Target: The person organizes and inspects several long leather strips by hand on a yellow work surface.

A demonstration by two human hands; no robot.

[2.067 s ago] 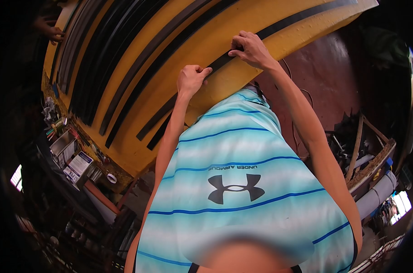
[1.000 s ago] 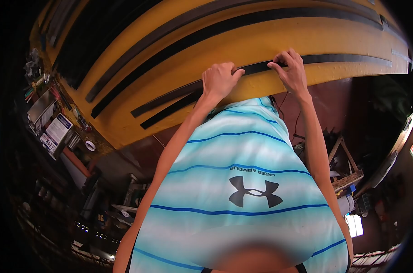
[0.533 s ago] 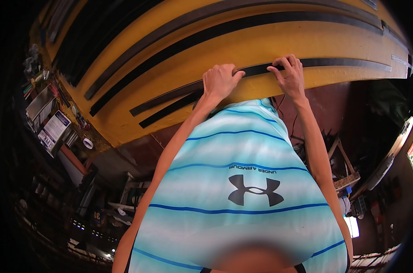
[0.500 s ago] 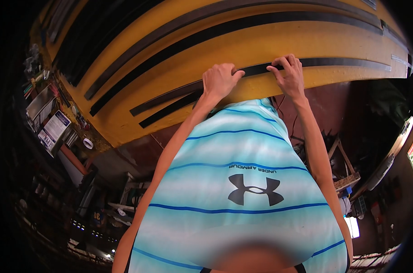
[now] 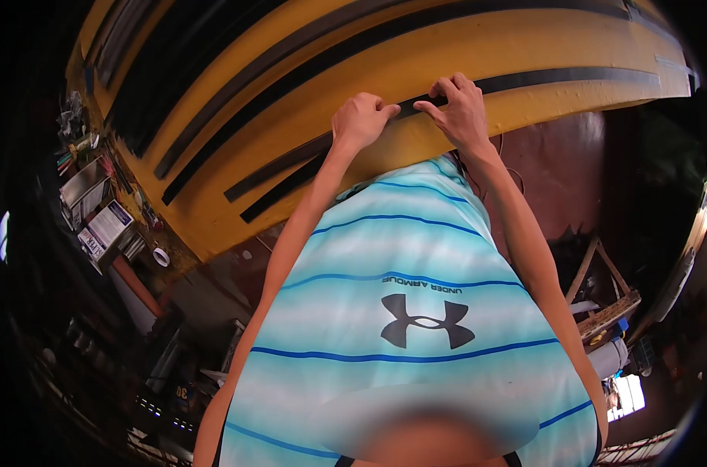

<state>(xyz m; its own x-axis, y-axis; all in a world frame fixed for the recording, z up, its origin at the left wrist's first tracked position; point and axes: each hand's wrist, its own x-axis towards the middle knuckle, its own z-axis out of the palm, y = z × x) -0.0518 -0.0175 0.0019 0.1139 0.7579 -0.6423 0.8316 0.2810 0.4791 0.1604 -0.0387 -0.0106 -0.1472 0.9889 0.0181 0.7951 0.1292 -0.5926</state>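
A long, thin dark strip lies along the near side of the yellow tabletop. My left hand is closed over it near the middle, fingers curled and thumb along it. Just to the right, my right hand grips the same strip with bent fingers, thumb pointing left. A short stretch of strip shows between the two thumbs. Below its left part rests a shorter black strip, partly hidden by my left forearm.
Farther back on the tabletop lie more long strips, including a black strip and several dark ones at upper left. Boxes and papers, with a white tape roll, sit beyond the left edge. A wooden frame stands lower right.
My right hand has moved left along the strip, closer to my left hand. The whole view has shifted slightly, and both hands still rest on the strip.
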